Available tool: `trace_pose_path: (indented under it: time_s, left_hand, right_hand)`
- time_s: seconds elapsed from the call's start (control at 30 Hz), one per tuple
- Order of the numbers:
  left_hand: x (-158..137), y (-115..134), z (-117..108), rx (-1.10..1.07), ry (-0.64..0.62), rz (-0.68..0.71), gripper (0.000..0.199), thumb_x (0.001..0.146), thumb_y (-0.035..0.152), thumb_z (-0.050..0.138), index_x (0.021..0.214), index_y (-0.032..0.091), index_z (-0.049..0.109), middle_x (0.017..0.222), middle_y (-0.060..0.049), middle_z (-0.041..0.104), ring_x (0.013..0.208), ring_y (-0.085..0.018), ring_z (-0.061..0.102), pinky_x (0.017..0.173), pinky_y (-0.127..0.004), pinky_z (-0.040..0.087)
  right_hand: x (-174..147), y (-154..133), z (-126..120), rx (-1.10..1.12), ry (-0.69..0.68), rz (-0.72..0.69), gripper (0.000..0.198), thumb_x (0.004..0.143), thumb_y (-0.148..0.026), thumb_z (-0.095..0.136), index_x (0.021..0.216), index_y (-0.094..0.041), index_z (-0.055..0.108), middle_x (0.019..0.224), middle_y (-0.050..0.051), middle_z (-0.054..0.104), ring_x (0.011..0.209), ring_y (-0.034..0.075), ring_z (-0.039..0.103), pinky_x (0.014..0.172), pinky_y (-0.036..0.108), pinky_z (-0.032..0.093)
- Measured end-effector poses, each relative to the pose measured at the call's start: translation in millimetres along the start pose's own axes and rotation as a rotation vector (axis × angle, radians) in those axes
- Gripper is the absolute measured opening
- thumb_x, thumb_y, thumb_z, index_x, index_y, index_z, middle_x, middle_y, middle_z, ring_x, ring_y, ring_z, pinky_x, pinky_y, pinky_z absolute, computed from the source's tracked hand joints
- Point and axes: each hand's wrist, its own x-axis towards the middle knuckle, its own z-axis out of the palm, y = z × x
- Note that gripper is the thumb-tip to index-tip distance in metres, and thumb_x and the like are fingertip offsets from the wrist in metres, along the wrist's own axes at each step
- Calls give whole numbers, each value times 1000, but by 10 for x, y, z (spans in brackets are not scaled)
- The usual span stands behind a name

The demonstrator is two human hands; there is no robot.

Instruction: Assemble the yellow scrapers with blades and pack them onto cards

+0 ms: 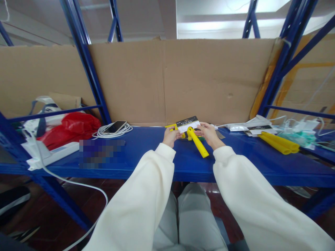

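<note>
A black-and-white printed card [187, 124] is held up between my two hands over the blue shelf. My left hand [171, 136] pinches its left end between thumb and fingers. At its right end, my right hand [208, 134] has its fingers closed on the card. Just below and in front of the card, a yellow tubular handle [199, 144] slants toward me; I cannot tell whether the card is attached to it. More yellow parts [171, 126] show behind my left hand, partly hidden by the card and fingers.
Yellow tubes [278, 143] lie at the right beside white packets [248, 124]. A phone [115, 127] rests on a coiled white cable [101, 132] at the left, near a red bag [75, 127]. A cardboard panel [131, 80] closes the back; blue posts [90, 66] stand at the sides.
</note>
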Motion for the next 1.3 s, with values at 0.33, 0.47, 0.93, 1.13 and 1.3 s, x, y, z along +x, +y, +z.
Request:
trace_pose_path:
  time_s: [0.33,0.47,0.93,1.13,1.3]
  left_hand:
    - [21,14,-6,26,10,40,60,82,-7,55,138,13,55,66,1,65,48,-8,60,51,-16,48]
    - [16,16,-1,63,18,42,60,82,-6,57,139,12,56,68,0,65,47,-8,60,47,-16,44]
    - [59,-13,-1,96,75,94,44,78,-3,63,120,13,62,76,-2,68,45,-7,59,47,-16,44]
    - [64,-21,-1,98,68,83,32,80,-3,62,109,11,63,74,-3,67,45,-7,59,49,-17,45]
    - [69,-27,2,106,66,87,28,82,-3,61,107,9,64,66,0,65,44,-7,58,50,-18,46]
  right_hand:
    - [18,26,-23,-59,-52,7,19,85,-7,63,100,-18,67,76,0,74,56,11,69,58,21,58]
    - [-8,4,-10,-53,-65,25,21,86,-5,61,101,-18,66,72,-1,73,52,10,67,55,19,57]
    - [-21,15,-20,-70,-135,19,26,85,-7,62,107,-19,67,74,-1,74,54,11,66,57,20,59]
    - [-14,20,-26,-70,-134,16,32,82,-7,66,111,-21,68,75,-1,74,52,10,65,56,20,58]
    - [-14,17,-20,-80,-125,24,34,83,-7,65,114,-21,68,71,-2,72,49,9,61,54,19,55]
